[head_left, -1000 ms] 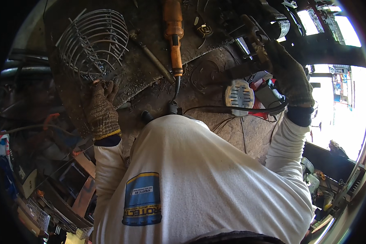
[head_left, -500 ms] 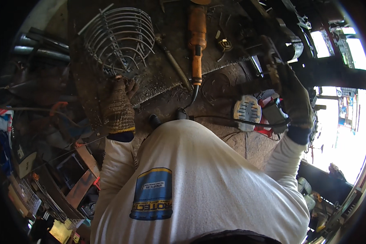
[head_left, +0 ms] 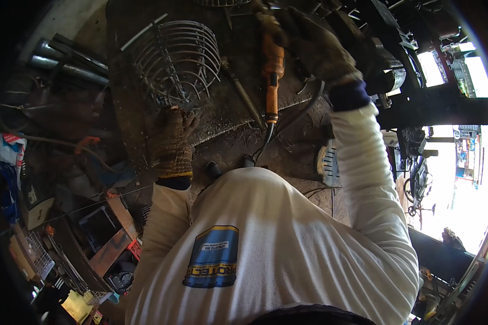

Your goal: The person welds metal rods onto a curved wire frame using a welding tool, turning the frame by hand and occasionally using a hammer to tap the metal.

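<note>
A cage of bent metal rods, ringed and open-sided, lies at the upper left of the dark metal worktop. My left hand, in a brown knitted glove, has its fingers curled at the cage's near end and grips it there. My right hand, also gloved, reaches to the far side, beyond and right of the orange angle grinder. Its fingers seem closed around a dark thing, which shadow and blur hide. Below this hand hangs a dark cable.
A metal rod lies between the cage and the grinder. Another round metal grate shows at the top edge. Metal pipes lie off to the left. Near my right forearm sits a slotted tool part. Scrap and boxes crowd the lower left.
My right hand has swung from the right side up and inward, past the grinder's far part. My left hand stays at the cage's near end. The view has shifted slightly.
</note>
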A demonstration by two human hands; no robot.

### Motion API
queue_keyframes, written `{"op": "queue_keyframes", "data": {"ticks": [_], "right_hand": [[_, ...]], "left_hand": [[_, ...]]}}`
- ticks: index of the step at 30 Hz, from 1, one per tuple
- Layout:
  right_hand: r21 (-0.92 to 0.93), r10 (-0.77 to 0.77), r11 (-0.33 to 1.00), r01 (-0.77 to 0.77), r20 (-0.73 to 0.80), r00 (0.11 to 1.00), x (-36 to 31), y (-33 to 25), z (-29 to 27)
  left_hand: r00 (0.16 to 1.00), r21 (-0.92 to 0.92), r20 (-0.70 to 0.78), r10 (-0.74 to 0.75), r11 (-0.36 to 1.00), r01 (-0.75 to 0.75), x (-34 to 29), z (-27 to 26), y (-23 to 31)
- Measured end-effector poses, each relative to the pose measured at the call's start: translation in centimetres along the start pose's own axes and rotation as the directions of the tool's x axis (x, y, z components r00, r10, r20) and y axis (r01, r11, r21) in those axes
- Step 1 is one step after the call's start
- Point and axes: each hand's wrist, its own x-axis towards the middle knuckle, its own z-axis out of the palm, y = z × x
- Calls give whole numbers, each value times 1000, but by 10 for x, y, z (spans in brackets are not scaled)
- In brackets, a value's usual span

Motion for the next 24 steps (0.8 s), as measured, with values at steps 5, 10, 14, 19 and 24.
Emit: {"op": "queue_keyframes", "data": {"ticks": [5,10,14,19,24], "right_hand": [[-672,-90,711,209,207,974,37,-33,43],[-652,-102,705,280,297,949,62,16,54],[-514,-200,786,344,316,927,71,38,50],[-458,339,861,-220,196,920,62,-17,53],[-637,235,767,-80,163,958,59,8,42]], "left_hand": [[1000,-11,-6,6,1000,-6,-5,4,5],[1000,1,-4,9,1000,-9,-8,15,8],[1000,1,6,9,1000,-9,-4,23,8],[1000,-7,-2,8,1000,-8,-2,17,9],[1000,-12,9,1,1000,-1,-1,18,9]]}}
